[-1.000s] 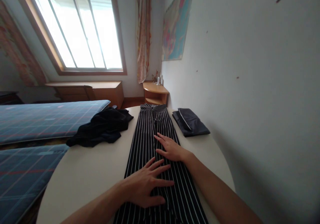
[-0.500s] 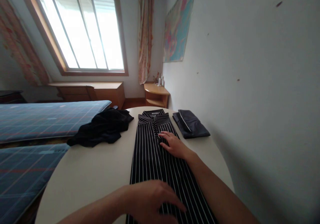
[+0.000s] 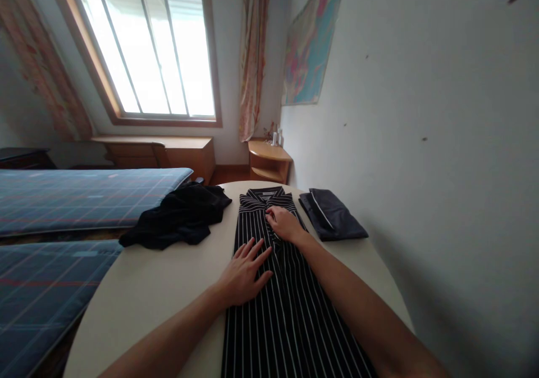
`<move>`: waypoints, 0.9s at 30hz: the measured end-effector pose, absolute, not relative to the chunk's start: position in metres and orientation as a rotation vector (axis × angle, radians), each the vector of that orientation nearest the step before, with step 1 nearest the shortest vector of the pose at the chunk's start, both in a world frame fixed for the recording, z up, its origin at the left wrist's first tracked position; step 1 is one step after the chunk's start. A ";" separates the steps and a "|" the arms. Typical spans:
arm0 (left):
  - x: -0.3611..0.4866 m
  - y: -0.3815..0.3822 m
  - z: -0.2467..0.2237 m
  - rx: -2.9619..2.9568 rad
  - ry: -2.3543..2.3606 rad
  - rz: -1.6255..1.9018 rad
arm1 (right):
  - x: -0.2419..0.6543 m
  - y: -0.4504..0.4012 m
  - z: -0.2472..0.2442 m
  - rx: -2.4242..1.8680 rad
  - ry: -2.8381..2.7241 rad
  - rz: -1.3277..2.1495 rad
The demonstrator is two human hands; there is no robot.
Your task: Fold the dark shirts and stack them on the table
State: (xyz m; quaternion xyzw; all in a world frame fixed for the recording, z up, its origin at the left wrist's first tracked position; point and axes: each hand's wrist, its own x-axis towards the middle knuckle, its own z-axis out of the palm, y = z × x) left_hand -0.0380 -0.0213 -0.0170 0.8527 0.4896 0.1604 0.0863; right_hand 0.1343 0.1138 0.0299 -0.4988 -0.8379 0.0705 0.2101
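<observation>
A black shirt with white stripes (image 3: pixel 252 322) lies lengthwise on the pale round table (image 3: pixel 168 288), its collar at the far end. My left hand (image 3: pixel 246 271) rests with spread fingers on the left side of the shirt, about mid-length. Just below the collar, my right hand (image 3: pixel 284 222) has its fingers drawn together at the shirt's front opening, pinching the fabric there. My right forearm crosses over the shirt's right side.
A crumpled black garment (image 3: pixel 181 215) lies at the table's left edge, and a folded dark garment (image 3: pixel 332 214) at the right. Two blue plaid mattresses (image 3: pixel 84 198) stand to the left. A white wall (image 3: pixel 442 198) runs along the right.
My left hand has moved forward from the near part of the shirt and now lies on it. My right hand has shifted slightly up toward the collar, and its fingers have closed.
</observation>
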 end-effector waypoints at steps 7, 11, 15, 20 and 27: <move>-0.040 -0.015 -0.013 2.514 1.439 0.479 | 0.061 0.188 0.040 -1.403 -2.419 0.180; -0.042 -0.010 -0.012 2.486 1.414 0.473 | 0.034 0.224 0.031 -1.470 -2.438 0.226; -0.043 -0.006 -0.012 2.458 1.400 0.463 | 0.016 0.251 0.019 -1.560 -2.429 0.276; -0.044 -0.001 -0.014 2.422 1.380 0.458 | -0.002 0.273 0.017 -1.644 -2.375 0.374; -0.043 0.002 -0.012 2.381 1.390 0.416 | -0.008 0.289 0.015 -1.585 -2.380 0.500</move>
